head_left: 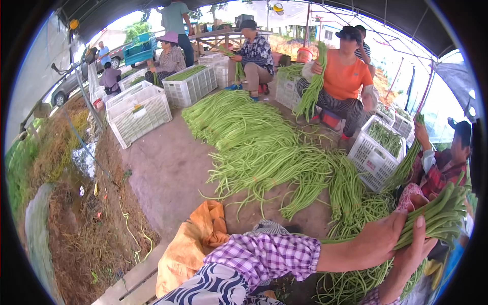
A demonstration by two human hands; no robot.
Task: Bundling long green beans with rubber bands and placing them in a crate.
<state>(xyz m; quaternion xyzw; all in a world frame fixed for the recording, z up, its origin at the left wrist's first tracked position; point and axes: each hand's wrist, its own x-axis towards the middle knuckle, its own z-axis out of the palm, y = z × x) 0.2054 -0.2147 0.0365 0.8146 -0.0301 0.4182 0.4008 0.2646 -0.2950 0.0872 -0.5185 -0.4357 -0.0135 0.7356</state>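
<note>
At the right of the view I hold a bundle of yardlong beans [438, 215] up off the ground. My left hand [375, 238], reaching across from a purple checked sleeve, grips the bundle from the near side. Around its lower side closes my right hand [413, 242], thumb pointing up along the beans. Some bean ends trail back behind my left forearm. Beneath both hands lies a loose heap of beans [343, 284]. A large pile of bundled beans [259, 143] spreads over the floor in front of me.
White plastic crates [141, 110] stand beyond the pile at left; another crate [375, 160] full of beans leans at right. An orange sack [194, 244] lies by my leg. Several people sit around the pile, some holding beans. A dirt bank [110, 213] borders the floor at left.
</note>
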